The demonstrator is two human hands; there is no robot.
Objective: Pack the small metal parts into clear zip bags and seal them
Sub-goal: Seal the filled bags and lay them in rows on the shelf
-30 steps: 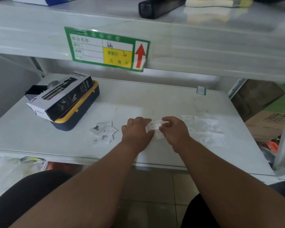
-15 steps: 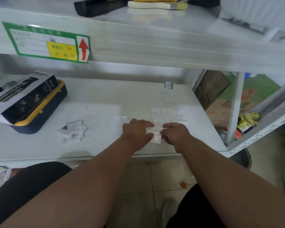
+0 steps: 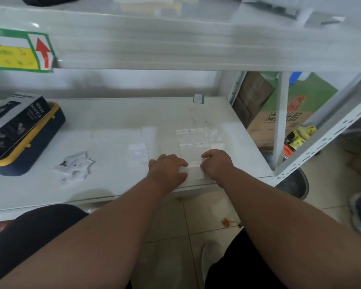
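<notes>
My left hand point(image 3: 167, 171) and my right hand point(image 3: 217, 164) pinch the two ends of a small clear zip bag point(image 3: 194, 171) just above the white shelf point(image 3: 113, 122), near its front edge. What the bag holds is too blurred to tell. Behind my hands lie several flat clear bags in rows point(image 3: 196, 138). One single clear bag point(image 3: 138, 152) lies to the left of my left hand. Further left sits a loose pile of small bags with dark metal parts point(image 3: 74, 166).
A black and white spray bottle box point(image 3: 13, 122) rests on a dark blue case with a yellow rim point(image 3: 48, 130) at the left. An upper shelf with a green price label point(image 3: 19, 51) hangs overhead. Shelf uprights point(image 3: 281, 122), cardboard boxes and a dark bin point(image 3: 294, 182) stand to the right.
The view has swung right and down. My hands have stayed together on the small bag and now sit nearer the shelf's front right edge.
</notes>
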